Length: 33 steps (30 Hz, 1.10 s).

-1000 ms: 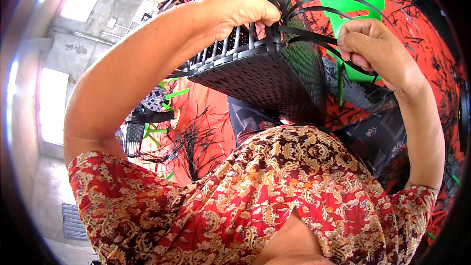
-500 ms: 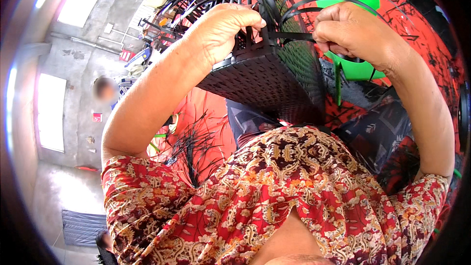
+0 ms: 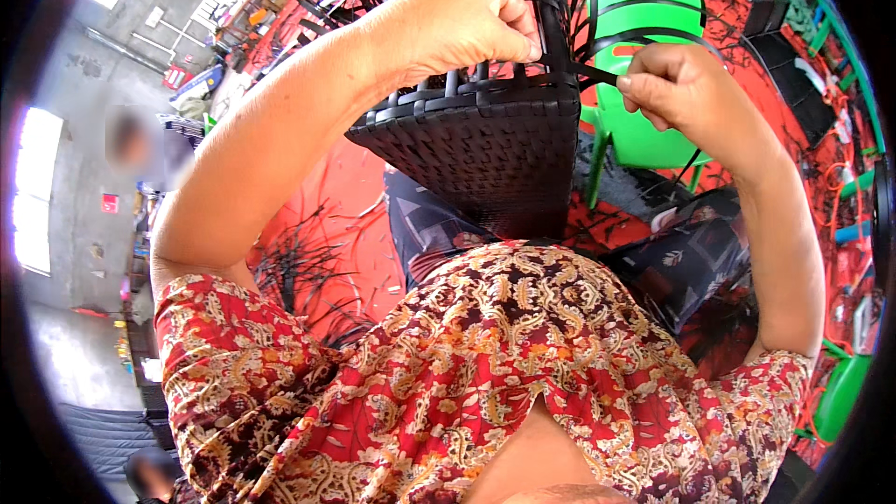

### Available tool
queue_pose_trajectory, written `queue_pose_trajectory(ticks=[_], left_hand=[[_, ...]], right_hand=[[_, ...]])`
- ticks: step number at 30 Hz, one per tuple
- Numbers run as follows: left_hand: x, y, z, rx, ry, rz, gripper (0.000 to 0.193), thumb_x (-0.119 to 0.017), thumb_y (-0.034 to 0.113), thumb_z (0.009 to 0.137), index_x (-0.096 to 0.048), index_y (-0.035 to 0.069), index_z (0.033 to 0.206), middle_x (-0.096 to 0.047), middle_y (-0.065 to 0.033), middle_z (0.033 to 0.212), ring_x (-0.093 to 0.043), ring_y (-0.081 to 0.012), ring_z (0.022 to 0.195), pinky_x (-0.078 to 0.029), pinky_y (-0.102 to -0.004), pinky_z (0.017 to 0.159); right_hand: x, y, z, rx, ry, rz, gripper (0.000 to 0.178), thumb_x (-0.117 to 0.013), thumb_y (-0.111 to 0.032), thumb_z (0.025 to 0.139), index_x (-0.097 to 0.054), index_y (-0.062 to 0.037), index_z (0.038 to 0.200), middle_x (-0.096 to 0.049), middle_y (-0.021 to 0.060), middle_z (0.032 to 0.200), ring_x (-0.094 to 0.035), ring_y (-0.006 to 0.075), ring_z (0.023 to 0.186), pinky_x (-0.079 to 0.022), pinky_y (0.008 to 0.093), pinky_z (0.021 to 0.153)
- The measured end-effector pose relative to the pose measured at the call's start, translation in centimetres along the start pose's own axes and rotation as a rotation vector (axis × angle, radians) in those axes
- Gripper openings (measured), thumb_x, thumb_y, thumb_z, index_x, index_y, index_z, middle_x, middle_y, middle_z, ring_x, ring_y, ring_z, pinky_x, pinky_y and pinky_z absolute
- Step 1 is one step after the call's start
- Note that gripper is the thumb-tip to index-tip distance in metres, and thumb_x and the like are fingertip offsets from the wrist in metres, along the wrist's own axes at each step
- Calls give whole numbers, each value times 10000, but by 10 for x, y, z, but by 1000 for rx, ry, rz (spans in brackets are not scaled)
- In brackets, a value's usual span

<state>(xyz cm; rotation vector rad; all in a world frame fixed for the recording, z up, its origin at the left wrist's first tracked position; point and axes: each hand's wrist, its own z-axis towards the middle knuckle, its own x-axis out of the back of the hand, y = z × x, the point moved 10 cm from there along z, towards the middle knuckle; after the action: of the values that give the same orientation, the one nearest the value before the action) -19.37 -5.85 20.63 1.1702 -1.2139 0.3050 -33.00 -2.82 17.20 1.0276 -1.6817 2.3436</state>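
Observation:
A black woven basket (image 3: 476, 145) of flat plastic strips stands between my knees, long loose strips arching up from its far side. My left hand (image 3: 499, 23) is closed at the top rim near the right corner, thumb and fingertips pressed together; what lies between them is hidden. My right hand (image 3: 667, 84), off to the right of that corner, pinches a flat black strip (image 3: 595, 73). The strip runs fairly straight from the basket's corner to those fingers. Other loose strips curve up behind both hands.
Behind my right hand stands a green plastic chair (image 3: 644, 126). Cut black strips lie over the red floor (image 3: 327, 303), with a pile (image 3: 289, 257) at the left. A person (image 3: 131, 140) is far left, another (image 3: 149, 476) at lower left. Black woven panels (image 3: 789, 65) lie at right.
The whole view has shifted, so more floor shows at the right. My right hand still pinches the strip, with its wrist turned a little. My left hand stays closed at the rim.

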Motion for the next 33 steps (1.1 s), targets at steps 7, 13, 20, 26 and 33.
queue_pose_trajectory(ticks=[7, 13, 20, 26, 33], left_hand=[[37, 17, -37, -26, 279, -98, 140, -676, 130, 776, -665, -9, 767, -509, -105, 1297, -572, -168, 880, -435, -309, 772], [26, 32, -45, -273, 198, -421, 103, -627, 82, 836, -658, -14, 813, -574, -37, 1007, -571, -86, 800, -438, -226, 698], [21, 25, -48, -394, 625, 561, 188, -615, 207, 807, -716, 78, 899, -455, -248, 1331, -398, -376, 1264, -289, -427, 1070], [5, 22, -29, -439, 560, 510, 196, -618, 232, 795, -718, 77, 860, -423, -212, 1376, -342, -328, 1323, -311, -415, 1044], [3, 4, -15, -246, 270, -110, 150, -676, 148, 745, -704, 7, 787, -589, -135, 1147, -451, -209, 1214, -352, -322, 955]], right_hand=[[3, -130, -61, 704, 456, -652, 189, -605, -119, 869, -625, -1, 1016, -625, 76, 897, -578, 151, 768, -445, 269, 680], [-14, -75, 23, 248, -9, 27, 165, -587, -181, 896, -620, -23, 932, -566, -19, 672, -497, 48, 561, -395, 217, 516], [3, -70, 21, 157, 79, 78, 76, -576, -77, 853, -531, -91, 912, -469, -69, 653, -378, -12, 543, -272, 155, 455], [-12, -65, 31, 127, -90, -75, 65, -573, -78, 864, -521, -82, 903, -459, -73, 661, -374, -5, 553, -281, 164, 474], [-6, -61, 31, 166, -17, -125, 94, -600, -136, 863, -570, -49, 885, -538, -27, 702, -483, 43, 599, -401, 212, 544]])
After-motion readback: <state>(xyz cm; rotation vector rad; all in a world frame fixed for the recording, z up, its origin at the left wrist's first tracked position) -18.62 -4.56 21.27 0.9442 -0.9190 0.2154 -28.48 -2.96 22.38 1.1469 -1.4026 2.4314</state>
